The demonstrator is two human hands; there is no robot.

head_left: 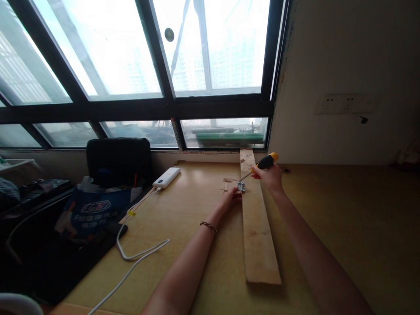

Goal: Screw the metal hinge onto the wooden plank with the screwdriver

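A long wooden plank (259, 238) lies lengthwise on the tabletop, its far end near the window. On the plank's left edge sits a small metal hinge (241, 187). My left hand (230, 197) is closed at the hinge's left side, its fingers against the hinge and the plank edge; some fingertips are hidden. A screwdriver (266, 161) with a black and yellow handle is gripped in my right hand (271, 176). Its shaft slants down to the left, with the tip at the hinge's upper part. Any screw there is too small to make out.
On the wooden table (183, 210), a white power bank (166, 178) trails a white cable (144, 253) along the left. A scrap of brown tape (227, 184) lies beside the plank. Left of the table are a black chair (118, 157) and a blue bag (95, 212).
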